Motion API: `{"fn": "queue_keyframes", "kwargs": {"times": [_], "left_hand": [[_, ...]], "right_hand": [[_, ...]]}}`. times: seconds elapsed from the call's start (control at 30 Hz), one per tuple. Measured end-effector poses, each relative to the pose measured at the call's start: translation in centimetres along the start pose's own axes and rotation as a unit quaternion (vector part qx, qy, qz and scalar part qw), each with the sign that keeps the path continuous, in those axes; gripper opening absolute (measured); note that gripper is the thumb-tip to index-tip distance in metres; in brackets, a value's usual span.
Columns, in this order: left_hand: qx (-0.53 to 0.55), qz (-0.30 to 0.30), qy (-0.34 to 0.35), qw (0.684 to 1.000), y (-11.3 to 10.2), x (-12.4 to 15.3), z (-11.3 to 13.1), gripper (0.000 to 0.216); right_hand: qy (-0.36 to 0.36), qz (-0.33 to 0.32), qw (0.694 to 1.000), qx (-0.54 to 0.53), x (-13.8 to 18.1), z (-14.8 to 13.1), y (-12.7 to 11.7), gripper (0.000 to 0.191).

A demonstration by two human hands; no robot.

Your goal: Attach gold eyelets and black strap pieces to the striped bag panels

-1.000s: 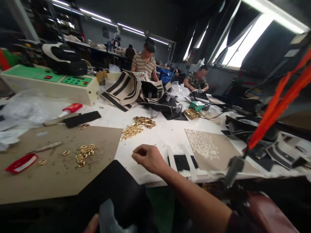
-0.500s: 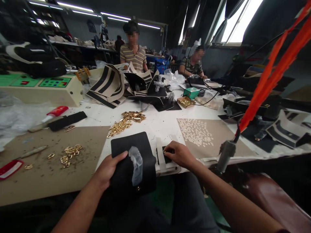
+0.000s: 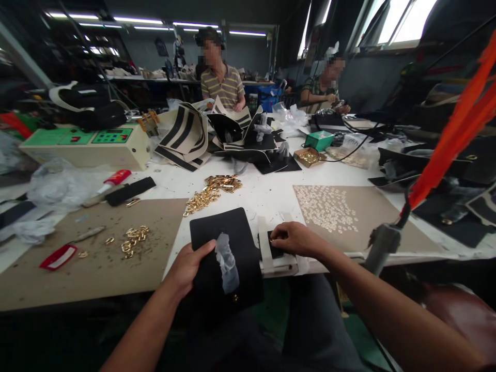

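My left hand (image 3: 186, 266) is closed on the left side of a black leather-like panel (image 3: 248, 237), thumb on top and fingers beneath. The panel is tilted at the table's front edge. A crumpled strip of clear plastic (image 3: 228, 263) lies on its face, with a small gold fitting (image 3: 235, 298) near its lower end. Fingertips pinched, my right hand (image 3: 290, 237) is over a small black pad (image 3: 274, 249) at the table edge. A small gold-coloured piece (image 3: 272, 239) glints at those fingertips; its shape is mostly hidden. Pale tape (image 3: 265, 243) runs beside the pad.
Gold buckles and rings (image 3: 211, 194) lie in a pile beyond the panel. Brown card (image 3: 163, 217) at left carries more rings and a red-handled tool (image 3: 58, 257). Pale washers (image 3: 329, 209) cover a card at right. An orange strip (image 3: 453, 139) hangs at right. Two people sit opposite.
The view has swung left, so everything sits further right. Both hands keep their grips and nearly the same places. The person opposite has turned their head; the one at right has raised their hands.
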State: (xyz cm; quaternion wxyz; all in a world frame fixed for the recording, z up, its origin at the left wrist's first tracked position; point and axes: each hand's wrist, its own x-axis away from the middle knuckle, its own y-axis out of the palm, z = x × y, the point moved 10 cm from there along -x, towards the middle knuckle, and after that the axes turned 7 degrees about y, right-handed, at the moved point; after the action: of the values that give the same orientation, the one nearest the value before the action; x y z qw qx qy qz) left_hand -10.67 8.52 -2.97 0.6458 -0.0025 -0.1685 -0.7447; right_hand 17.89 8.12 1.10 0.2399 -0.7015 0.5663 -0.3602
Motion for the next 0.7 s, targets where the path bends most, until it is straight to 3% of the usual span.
{"fn": "queue_keyframes", "kwargs": {"times": [0.43, 0.6, 0.7], "left_hand": [[-0.012, -0.021, 0.015, 1.0, -0.1, 0.1, -0.1, 0.046], [-0.01, -0.035, 0.027, 0.999, -0.2, 0.0, -0.2, 0.047], [-0.013, -0.034, 0.023, 0.999, -0.2, 0.1, -0.3, 0.048]], "right_hand": [[0.004, 0.043, 0.998, 0.051, 0.7, 0.0, 0.7, 0.017], [-0.043, 0.018, 0.998, 0.031, 0.5, -0.3, 0.9, 0.022], [-0.067, 0.037, 0.997, 0.03, 0.6, -0.1, 1.0, 0.021]]}}
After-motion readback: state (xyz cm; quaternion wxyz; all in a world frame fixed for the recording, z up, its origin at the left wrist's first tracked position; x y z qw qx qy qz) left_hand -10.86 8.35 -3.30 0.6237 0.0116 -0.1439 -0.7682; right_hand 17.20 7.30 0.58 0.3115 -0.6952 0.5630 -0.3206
